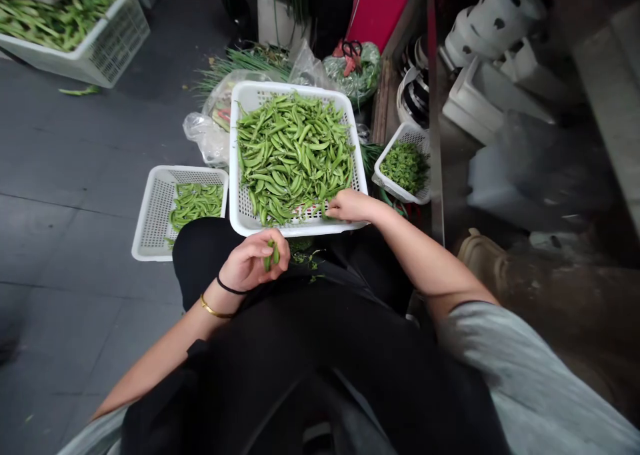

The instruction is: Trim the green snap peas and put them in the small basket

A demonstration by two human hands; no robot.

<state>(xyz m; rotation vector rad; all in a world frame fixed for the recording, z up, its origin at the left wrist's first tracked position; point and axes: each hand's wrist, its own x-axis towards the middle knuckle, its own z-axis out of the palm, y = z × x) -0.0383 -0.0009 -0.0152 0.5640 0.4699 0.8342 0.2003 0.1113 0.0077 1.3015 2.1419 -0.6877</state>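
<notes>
A large white plastic basket [240, 223] stands in front of me, heaped with green pea pods [295, 151]. Just outside its near rim, my left hand [260, 255] is closed around a few pea pods [271, 256]; their green ends show between the fingers. My right hand [350, 206] reaches over the near right corner of the basket. Its fingers are pinched together low by the basket floor, at a green pod whose shape is mostly hidden. Small green trimmings [310, 260] lie on my dark clothing below the basket.
A smaller white basket [143, 231] with pea pods stands at left on the floor. Another small basket [386, 187] holds leafy greens at right. Behind are plastic bags [207, 135], scallions [243, 68] and scissors [352, 48]. A large crate [117, 38] of pods sits far left.
</notes>
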